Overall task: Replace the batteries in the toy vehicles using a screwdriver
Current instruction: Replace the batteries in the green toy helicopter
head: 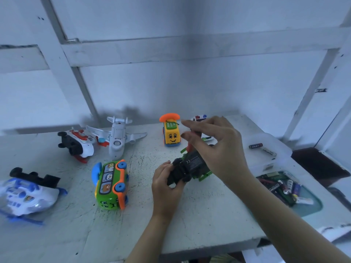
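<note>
A green toy vehicle (pixel 193 164) lies upside down at the middle of the table, its black underside with a label facing up. My left hand (pixel 167 183) grips its black wheeled end from the near side. My right hand (pixel 210 143) hovers over the toy's far end and pinches a red-handled screwdriver (pixel 190 147), most of which my fingers hide. Loose batteries (pixel 263 148) lie on a clear lid to the right.
A green-and-orange bus (pixel 112 185), a yellow phone car (pixel 171 134), a white plane (pixel 117 137), a red-and-white helicopter (pixel 77 143) and a blue-and-white toy (pixel 26 196) stand around. A clear box of batteries (pixel 284 188) sits at the right edge. A white wall rises behind.
</note>
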